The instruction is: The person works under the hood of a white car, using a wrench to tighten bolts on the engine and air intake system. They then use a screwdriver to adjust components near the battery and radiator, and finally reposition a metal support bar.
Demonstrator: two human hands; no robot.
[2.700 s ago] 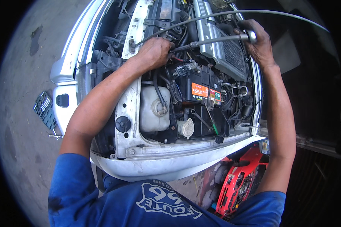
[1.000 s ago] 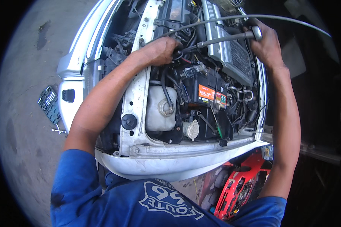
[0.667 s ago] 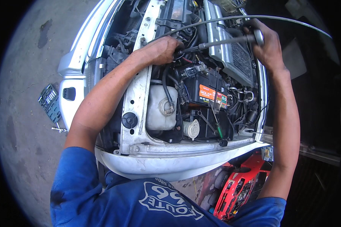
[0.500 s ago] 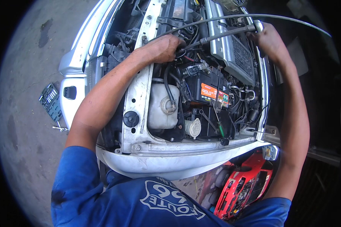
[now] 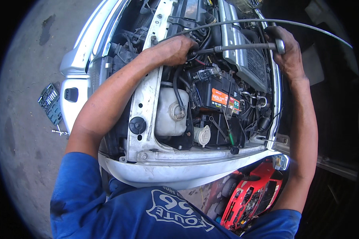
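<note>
My right hand is closed around the handle end of a socket wrench at the right side of the engine bay. From its chrome head a long extension bar runs left across the bay. My left hand is closed around the bar's other end, beside the front crossmember; its fingertips and the bar's tip are hidden. Nearer to me sit a battery with an orange label and a whitish plastic reservoir.
A thin prop rod arches over both hands. A green-handled screwdriver and a wrench lie beside the battery. On the floor at left is an open socket set. A red car with its engine exposed stands at lower right.
My right hand has turned and come slightly nearer, carrying the wrench's chrome head nearer and to the right. The extension bar now lies more level. My left hand stays almost in place.
</note>
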